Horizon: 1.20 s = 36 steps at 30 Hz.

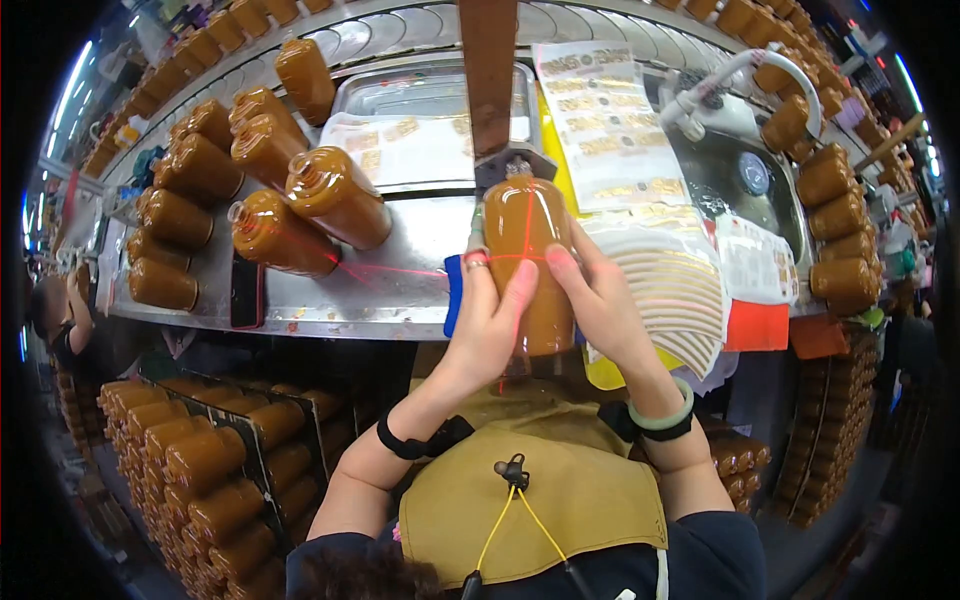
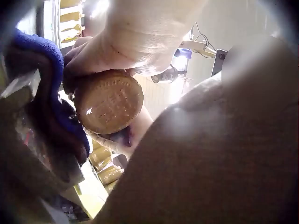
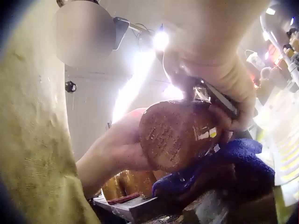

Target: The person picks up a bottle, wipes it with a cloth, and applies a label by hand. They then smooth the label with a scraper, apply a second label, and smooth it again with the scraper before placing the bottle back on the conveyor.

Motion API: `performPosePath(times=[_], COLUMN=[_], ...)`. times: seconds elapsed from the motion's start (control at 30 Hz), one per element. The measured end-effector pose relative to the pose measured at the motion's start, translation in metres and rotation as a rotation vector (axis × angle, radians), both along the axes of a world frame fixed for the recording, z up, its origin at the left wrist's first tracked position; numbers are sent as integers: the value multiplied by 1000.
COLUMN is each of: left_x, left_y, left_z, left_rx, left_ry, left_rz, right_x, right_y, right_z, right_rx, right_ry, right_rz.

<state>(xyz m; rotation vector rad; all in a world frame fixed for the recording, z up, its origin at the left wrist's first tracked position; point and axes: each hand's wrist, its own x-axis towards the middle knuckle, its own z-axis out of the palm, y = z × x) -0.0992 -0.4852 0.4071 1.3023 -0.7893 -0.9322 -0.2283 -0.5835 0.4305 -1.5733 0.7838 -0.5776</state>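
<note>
Between both hands lies a glossy brown glazed bottle [image 1: 527,215], its neck pointing away and its round base [image 2: 110,103] towards the person. Red laser lines cross on its body. My left hand [image 1: 488,318] grips its left side, thumb along the top. On the right side my right hand [image 1: 607,305] holds it, thumb on top near the other thumb. The base also faces the right wrist view, where the bottle [image 3: 175,135] sits above a blue cloth [image 3: 210,163]. The bottle's neck end is close to a dark metal bracket [image 1: 543,166] on a brown upright post [image 1: 490,80].
Several brown bottles [image 1: 340,195] stand on the metal counter [image 1: 385,290] at left. Gold label sheets [image 1: 610,120] and fanned curved white strips [image 1: 670,285] lie at right, beside a sink [image 1: 735,205] with a white faucet [image 1: 690,105]. Stacked bottles [image 1: 190,460] fill racks below left.
</note>
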Motion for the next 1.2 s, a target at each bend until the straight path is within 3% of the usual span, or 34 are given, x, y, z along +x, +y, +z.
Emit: performPosePath(times=[0.1, 0.13, 0.17, 0.23, 0.3, 0.37, 0.4, 0.5, 0.7, 0.77, 0.93, 1.0, 1.03, 1.1, 1.2], left_x=[6, 13, 19, 30, 27, 24, 25, 22, 9, 10, 9, 10, 11, 9, 10], left_y=[-12, -13, -10, -5, 5, 13, 17, 29, 38, 39, 42, 42, 42, 42, 42], left_z=[4, 1, 0, -1, 7, 3, 1, -7, -19, -20, -29, -30, -30, -24, -22], left_rx=[-75, -65, 41, 25, 37, -39, -39, -117, -111, -100, -95, -100, -103, -82, -145], left_ry=[-34, -282, -256, -687, -578, -337, -333, -461, -669, -672, -552, -556, -563, -549, -703], left_rz=[43, 30, 2, 31, 41, 23, 19, -69, 102, 100, 135, 136, 136, 148, 149], right_x=[4, 1, -4, -21, -50, -66, -70, -67, -50, -44, -43, -43, -42, -44, -51], right_y=[-9, -8, -16, -49, -90, -107, -111, -106, -140, -145, -144, -141, -132, -105, -73], right_z=[-5, -2, 5, 19, -16, -13, -12, -26, -43, -43, -53, -50, -40, -9, 22], right_rx=[-44, -117, -114, -22, -400, -458, -520, -708, -705, -570, -696, -830, -824, -501, -530], right_ry=[29, 84, 94, 387, 484, 595, 696, 506, 593, 646, 633, 413, 414, 362, 418], right_rz=[11, -23, -35, 105, 20, 41, 64, 30, 176, 146, 136, 39, 45, -56, -71])
